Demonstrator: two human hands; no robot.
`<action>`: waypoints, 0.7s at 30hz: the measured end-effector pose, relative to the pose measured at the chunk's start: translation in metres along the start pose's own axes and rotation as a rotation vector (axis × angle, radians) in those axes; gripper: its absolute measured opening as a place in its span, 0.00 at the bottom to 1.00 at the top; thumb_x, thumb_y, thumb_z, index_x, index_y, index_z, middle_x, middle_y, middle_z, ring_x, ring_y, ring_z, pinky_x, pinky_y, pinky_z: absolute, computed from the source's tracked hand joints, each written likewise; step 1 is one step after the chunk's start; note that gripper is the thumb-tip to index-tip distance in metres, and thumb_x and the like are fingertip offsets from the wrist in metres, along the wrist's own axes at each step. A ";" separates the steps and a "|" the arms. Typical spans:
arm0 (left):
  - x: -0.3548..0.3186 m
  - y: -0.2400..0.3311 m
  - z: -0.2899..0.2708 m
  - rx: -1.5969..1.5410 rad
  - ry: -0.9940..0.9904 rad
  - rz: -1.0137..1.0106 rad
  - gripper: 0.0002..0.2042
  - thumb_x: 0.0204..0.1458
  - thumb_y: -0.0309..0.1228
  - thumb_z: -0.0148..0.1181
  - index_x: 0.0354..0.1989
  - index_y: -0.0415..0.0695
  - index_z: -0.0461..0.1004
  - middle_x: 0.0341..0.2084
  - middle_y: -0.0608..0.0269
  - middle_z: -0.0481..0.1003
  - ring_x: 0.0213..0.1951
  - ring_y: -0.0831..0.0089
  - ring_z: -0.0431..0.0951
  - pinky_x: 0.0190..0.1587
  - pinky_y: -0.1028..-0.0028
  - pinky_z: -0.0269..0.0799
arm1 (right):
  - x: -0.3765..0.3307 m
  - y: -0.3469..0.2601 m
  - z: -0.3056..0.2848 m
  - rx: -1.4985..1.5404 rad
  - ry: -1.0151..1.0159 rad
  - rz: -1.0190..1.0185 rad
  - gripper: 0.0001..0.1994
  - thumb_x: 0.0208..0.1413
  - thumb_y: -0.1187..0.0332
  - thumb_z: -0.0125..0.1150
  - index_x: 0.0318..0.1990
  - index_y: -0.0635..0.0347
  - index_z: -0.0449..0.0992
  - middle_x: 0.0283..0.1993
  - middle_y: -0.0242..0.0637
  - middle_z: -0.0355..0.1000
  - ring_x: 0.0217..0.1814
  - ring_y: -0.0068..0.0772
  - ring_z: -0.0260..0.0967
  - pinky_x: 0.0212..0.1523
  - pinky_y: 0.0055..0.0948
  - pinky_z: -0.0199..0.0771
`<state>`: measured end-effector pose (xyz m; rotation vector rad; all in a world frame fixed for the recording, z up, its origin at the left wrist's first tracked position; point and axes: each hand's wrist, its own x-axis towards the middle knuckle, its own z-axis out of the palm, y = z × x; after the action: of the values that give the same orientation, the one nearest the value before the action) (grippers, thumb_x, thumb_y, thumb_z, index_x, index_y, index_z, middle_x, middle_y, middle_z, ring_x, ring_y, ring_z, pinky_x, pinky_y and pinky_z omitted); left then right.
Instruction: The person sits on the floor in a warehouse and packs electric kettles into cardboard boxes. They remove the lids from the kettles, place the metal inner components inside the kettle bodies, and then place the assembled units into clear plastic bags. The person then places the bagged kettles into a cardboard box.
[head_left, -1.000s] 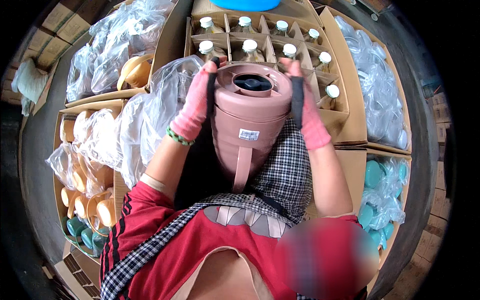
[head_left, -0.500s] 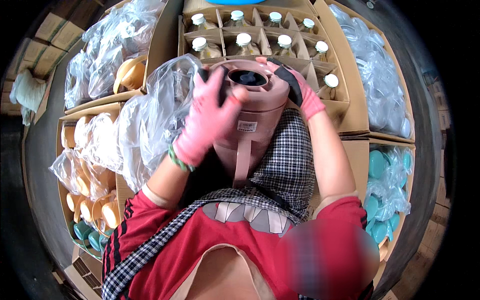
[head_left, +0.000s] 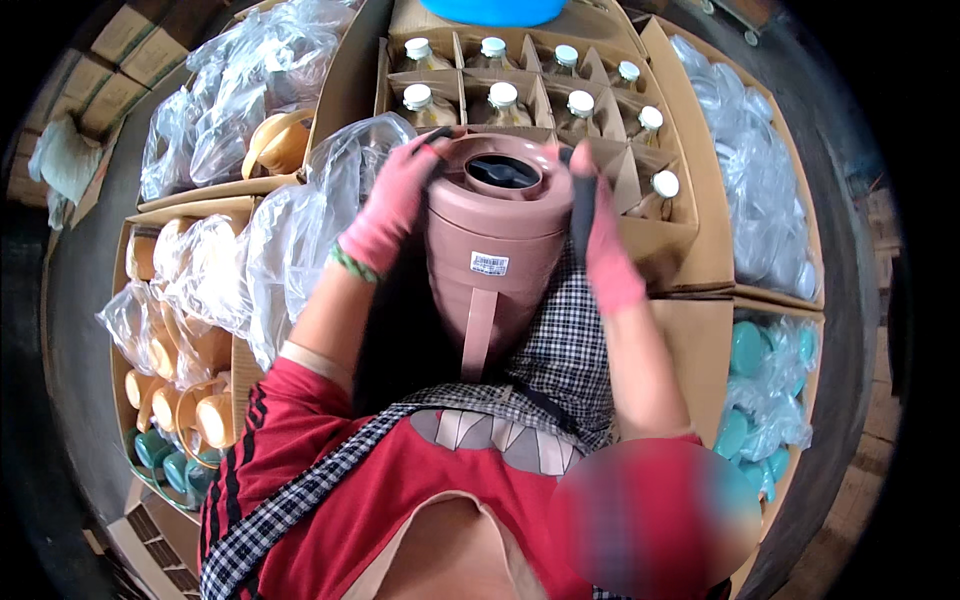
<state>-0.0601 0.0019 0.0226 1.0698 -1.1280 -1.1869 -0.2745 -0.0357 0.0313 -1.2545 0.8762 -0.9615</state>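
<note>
A dusty-pink plastic jug (head_left: pixel 505 245) stands between my forearms, its handle (head_left: pixel 481 325) pointing down toward my lap and a barcode label on its side. Its top has a round opening with a black piece (head_left: pixel 503 171) inside. My left hand (head_left: pixel 398 190), in a pink glove with dark fingers, is closed around the left side of the rim. On the opposite side, my right hand (head_left: pixel 603 225) is pressed against the jug with its thumb up by the rim. Beside my left wrist bulges a clear plastic bag (head_left: pixel 300 235).
Ahead, a divided carton (head_left: pixel 660 235) holds several bottles (head_left: pixel 503 105) with white caps. Cartons at the left hold orange parts (head_left: pixel 277 145) and plastic wrap. To the right are bagged clear parts (head_left: pixel 755 180) and teal parts (head_left: pixel 747 347). A blue object (head_left: pixel 493 8) sits at the far edge.
My left hand has slid from over the top of the jug to its left rim. My right hand has shifted down along the right side, its thumb now raised. The view has shifted slightly.
</note>
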 end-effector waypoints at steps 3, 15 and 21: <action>0.002 0.004 -0.009 0.188 0.212 -0.011 0.17 0.52 0.35 0.43 0.43 0.34 0.66 0.33 0.54 0.72 0.36 0.69 0.72 0.42 0.75 0.65 | -0.026 -0.007 0.011 -0.269 0.143 -0.336 0.25 0.53 0.45 0.39 0.40 0.60 0.69 0.42 0.35 0.64 0.45 0.30 0.60 0.49 0.29 0.58; -0.029 0.016 0.051 0.631 0.375 0.225 0.18 0.49 0.38 0.47 0.43 0.38 0.68 0.36 0.44 0.70 0.45 0.54 0.67 0.47 0.67 0.62 | 0.017 -0.006 -0.025 0.181 0.181 0.115 0.28 0.51 0.46 0.44 0.45 0.65 0.63 0.40 0.36 0.65 0.38 0.27 0.64 0.41 0.26 0.66; -0.022 0.024 0.008 -0.175 -0.034 0.001 0.12 0.48 0.32 0.49 0.37 0.38 0.71 0.31 0.52 0.72 0.39 0.58 0.70 0.47 0.69 0.62 | -0.012 -0.005 0.010 -0.051 0.054 -0.033 0.24 0.54 0.50 0.41 0.40 0.67 0.69 0.37 0.35 0.68 0.40 0.24 0.63 0.44 0.22 0.62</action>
<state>-0.0655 0.0257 0.0460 0.9184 -1.0296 -1.2821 -0.2700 -0.0216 0.0377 -1.2946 0.9294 -1.0089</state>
